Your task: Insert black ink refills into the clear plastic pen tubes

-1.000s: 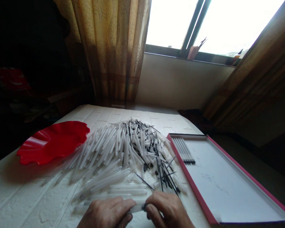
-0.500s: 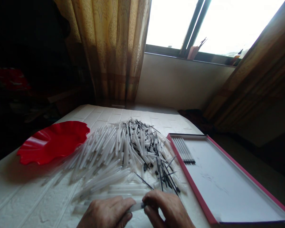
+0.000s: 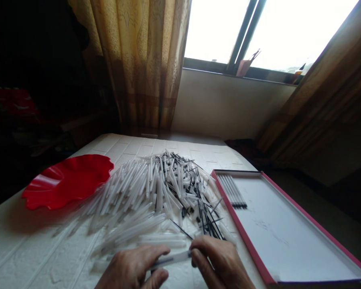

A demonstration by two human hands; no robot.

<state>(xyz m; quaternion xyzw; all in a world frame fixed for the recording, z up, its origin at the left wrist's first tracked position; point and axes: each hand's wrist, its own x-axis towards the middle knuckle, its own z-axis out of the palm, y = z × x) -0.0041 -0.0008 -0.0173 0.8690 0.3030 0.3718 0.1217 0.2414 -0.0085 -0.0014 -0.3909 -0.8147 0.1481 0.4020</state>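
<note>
A translucent pen (image 3: 176, 259) with a dark refill inside spans the space between my hands, low over the table. My right hand (image 3: 218, 259) pinches its right end between thumb and fingers. The pen's left end sits in my left hand (image 3: 135, 265), whose thumb and forefinger stand somewhat apart around it; its other fingers are partly hidden. Beyond my hands spreads a big heap of clear pen barrels (image 3: 135, 180), with black-and-clear refills (image 3: 209, 216) along its right side. Several barrels (image 3: 162, 241) lie crosswise just past my fingers.
At the left stands a red wavy-rimmed bowl (image 3: 67, 180). To the right, a shallow white tray with a pink edge (image 3: 243, 241) holds a row of pens with black ends (image 3: 231, 192). The table (image 3: 42, 257) has a white brick-patterned cover. A curtain and window are behind.
My right hand has shifted slightly right with the pen, so more of the pen shows between my hands. The thumb and forefinger of my left hand have spread apart.
</note>
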